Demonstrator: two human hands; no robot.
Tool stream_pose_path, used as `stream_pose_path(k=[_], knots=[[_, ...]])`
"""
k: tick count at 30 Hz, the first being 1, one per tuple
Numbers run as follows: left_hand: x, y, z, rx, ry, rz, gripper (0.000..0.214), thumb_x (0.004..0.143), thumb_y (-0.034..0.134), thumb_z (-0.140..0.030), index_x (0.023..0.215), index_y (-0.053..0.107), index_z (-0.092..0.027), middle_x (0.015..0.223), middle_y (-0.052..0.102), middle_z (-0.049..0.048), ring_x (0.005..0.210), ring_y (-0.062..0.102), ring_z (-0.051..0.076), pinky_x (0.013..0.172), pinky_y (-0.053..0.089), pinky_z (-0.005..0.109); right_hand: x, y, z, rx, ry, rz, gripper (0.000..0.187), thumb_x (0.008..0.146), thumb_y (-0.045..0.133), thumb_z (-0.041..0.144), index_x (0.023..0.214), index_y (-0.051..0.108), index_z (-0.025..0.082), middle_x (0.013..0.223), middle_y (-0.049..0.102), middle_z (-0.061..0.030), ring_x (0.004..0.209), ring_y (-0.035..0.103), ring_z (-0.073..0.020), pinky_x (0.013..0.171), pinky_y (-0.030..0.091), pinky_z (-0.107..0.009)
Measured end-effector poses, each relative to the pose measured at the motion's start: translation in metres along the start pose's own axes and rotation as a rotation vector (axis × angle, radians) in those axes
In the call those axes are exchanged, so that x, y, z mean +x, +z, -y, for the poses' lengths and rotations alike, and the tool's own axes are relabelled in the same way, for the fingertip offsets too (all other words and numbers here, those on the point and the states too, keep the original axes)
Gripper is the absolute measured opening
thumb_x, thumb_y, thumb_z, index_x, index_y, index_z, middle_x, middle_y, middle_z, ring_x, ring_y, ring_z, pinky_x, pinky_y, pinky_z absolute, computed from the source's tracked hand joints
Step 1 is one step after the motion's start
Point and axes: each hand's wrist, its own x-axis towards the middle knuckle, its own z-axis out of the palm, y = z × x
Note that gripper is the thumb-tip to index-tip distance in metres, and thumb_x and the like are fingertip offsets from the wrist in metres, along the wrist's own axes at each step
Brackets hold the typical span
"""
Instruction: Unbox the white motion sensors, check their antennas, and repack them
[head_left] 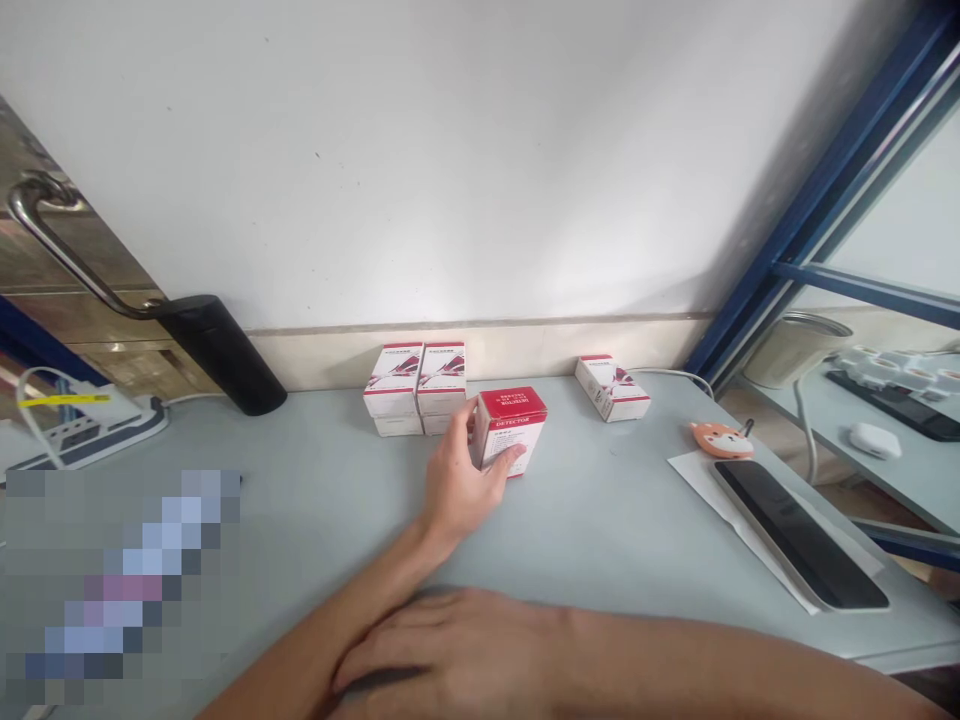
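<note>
Carton (508,432), clamped by my left hand (457,482), wants even pressure; whether my right hand (457,650), nearer me than it, spreads, I can't tell.

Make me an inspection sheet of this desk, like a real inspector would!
Surface: grey tabletop, with a pixelated patch at left that can't be read.
Boxes: one red-and-white cardboard box in hand; two white cardboard boxes with red trim side by side at the back; a similar single box farther right.
Clutter: black cylinder at back left; orange animal-faced object and black-faced flat device at right, the device on white paper.
Hands: left hand grips the held box; right hand lies over the left forearm.
Cables: white cable at back right.
Surroundings: white wall; blue frame at right.
</note>
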Motion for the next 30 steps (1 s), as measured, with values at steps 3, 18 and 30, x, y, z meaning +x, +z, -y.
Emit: stream_pose_path(k=[3,18,30], knots=[[0.002,0.001,-0.001,0.021,0.013,-0.011,0.065,0.085,0.08,-0.041,0.141,0.049,-0.029,0.12,0.074,0.0087,0.111,0.072,0.029,0.09,0.056,0.041,0.003,0.006,-0.005,-0.124,0.069,-0.058,0.036,0.111,0.039,0.026,0.139,0.059,0.016,0.14,0.069,-0.0001,0.127,0.059,-0.0109,0.113,0.042,-0.022],[0.002,0.011,0.001,0.102,0.144,-0.01,0.065,0.093,0.072,-0.041,0.148,0.043,-0.025,0.132,0.07,0.0144,0.124,0.068,0.032,0.099,0.055,0.046,0.004,0.013,0.002,-0.202,-0.109,-0.06,0.039,0.113,0.037,0.028,0.138,0.065,0.017,0.138,0.069,-0.0013,0.133,0.056,-0.0095,0.119,0.038,-0.018],[-0.001,-0.016,-0.003,0.317,0.52,0.017,0.066,0.098,0.06,-0.026,0.159,0.035,-0.029,0.134,0.069,0.0121,0.12,0.069,0.031,0.103,0.055,0.049,-0.042,-0.083,-0.051,-0.622,0.129,-0.8,0.036,0.093,0.059,0.018,0.127,0.069,0.023,0.123,0.071,-0.0115,0.116,0.068,-0.0265,0.1,0.058,-0.043]])
